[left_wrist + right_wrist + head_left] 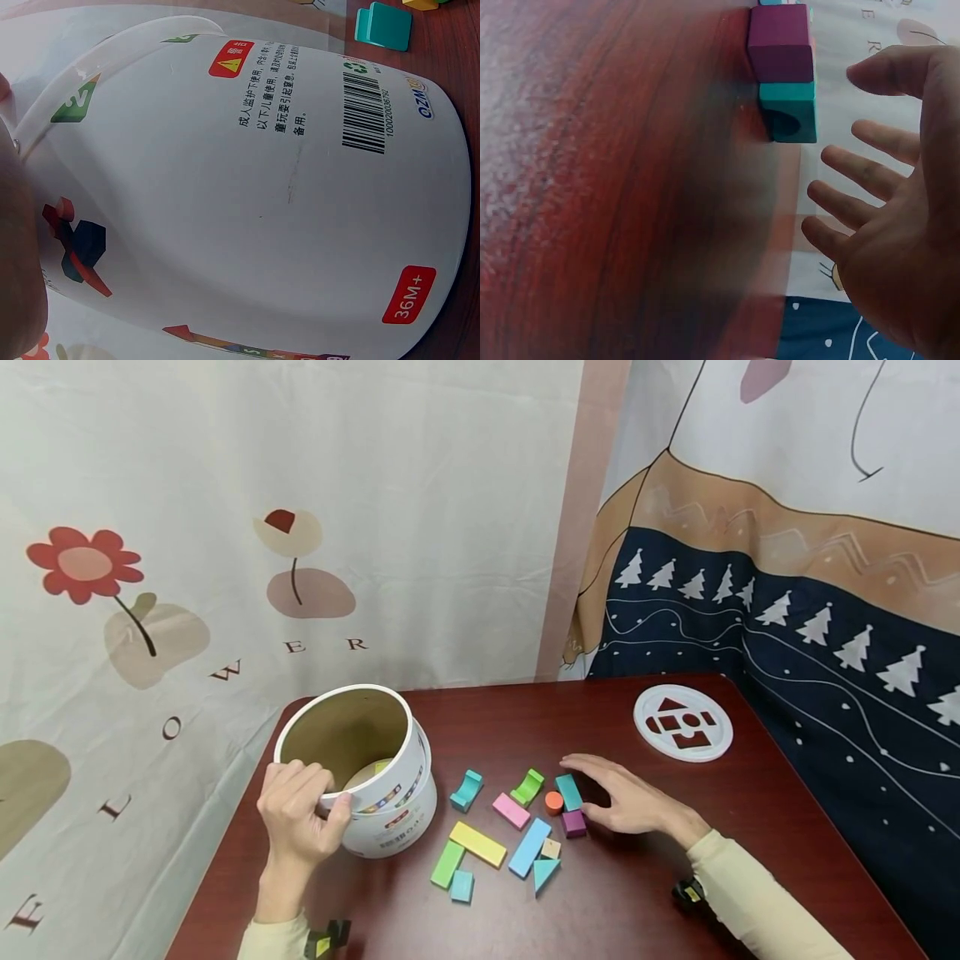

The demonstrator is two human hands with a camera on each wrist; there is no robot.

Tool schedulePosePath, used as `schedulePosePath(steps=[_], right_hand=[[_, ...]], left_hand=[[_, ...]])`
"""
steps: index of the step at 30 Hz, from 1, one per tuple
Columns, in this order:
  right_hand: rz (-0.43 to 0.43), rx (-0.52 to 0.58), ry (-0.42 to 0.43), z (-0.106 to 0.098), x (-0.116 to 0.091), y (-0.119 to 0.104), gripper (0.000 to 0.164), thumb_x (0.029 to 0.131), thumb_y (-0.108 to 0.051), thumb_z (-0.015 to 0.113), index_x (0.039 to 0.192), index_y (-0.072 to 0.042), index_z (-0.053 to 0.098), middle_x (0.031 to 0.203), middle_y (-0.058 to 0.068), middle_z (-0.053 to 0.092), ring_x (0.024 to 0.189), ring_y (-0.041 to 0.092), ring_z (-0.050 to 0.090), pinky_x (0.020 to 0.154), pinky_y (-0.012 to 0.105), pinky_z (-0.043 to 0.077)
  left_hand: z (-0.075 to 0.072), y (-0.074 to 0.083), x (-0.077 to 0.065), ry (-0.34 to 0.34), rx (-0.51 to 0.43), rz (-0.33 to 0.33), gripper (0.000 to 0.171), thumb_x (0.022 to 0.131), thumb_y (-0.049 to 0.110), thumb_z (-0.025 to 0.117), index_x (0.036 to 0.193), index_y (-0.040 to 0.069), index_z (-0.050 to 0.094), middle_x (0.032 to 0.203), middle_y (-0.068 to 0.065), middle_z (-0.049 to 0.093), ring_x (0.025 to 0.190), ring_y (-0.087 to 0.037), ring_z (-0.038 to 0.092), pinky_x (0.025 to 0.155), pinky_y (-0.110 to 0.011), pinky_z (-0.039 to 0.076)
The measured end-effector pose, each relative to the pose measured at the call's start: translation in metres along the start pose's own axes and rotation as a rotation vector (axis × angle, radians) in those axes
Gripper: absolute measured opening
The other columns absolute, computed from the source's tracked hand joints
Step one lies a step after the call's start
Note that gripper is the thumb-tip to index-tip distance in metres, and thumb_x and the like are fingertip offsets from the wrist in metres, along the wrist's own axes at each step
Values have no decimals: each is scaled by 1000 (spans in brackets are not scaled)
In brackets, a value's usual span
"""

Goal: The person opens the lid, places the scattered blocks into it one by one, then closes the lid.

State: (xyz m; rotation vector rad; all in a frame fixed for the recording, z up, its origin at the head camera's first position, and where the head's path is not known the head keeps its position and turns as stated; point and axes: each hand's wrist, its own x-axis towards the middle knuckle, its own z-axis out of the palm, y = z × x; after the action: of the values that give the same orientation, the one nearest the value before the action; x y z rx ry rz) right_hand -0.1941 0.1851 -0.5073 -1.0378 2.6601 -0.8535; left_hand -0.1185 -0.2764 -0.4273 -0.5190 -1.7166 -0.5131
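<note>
My left hand (300, 817) grips the rim of a white bucket (390, 827), thumb outside and fingers over the edge. The bucket tilts, its mouth toward me, with something yellow (382, 765) inside. Its printed side (225, 187) fills the left wrist view. Spread fingers mark my right hand (633, 797), above the table beside a teal block (569, 792) and a purple block (573, 824). Nothing sits between those fingers in the right wrist view. An orange cylinder (553, 802) and a green curved block (528, 787) lie just left of the teal one.
More blocks lie mid-table: a pink block (512, 811), a long yellow block (477, 844), a blue block (529, 847), a blue triangle (546, 873) and a teal curved block (467, 791). A white lid (718, 747) with shaped holes rests at the back right. Printed curtains (450, 527) hang behind.
</note>
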Motion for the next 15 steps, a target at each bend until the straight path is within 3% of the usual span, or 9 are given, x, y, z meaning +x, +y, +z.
schedulePosePath(steps=[7,15], right_hand=[[32,-7,-59,7,0,2,74,88,-21,71,157,-21,43,155,-9,43,137,9,37,114,48,37],[12,-12,-38,14,3,5,66,88,-23,75,149,-17,52,146,-5,52,128,12,48,109,45,43]], left_hand=[[0,1,2,-1,-3,-1,27,67,29,52,51,13,37,49,5,28,46,-18,22,54,-42,23],[-1,1,1,0,-1,-1,28,68,29,52,51,13,37,49,5,28,46,-17,21,54,-42,23]])
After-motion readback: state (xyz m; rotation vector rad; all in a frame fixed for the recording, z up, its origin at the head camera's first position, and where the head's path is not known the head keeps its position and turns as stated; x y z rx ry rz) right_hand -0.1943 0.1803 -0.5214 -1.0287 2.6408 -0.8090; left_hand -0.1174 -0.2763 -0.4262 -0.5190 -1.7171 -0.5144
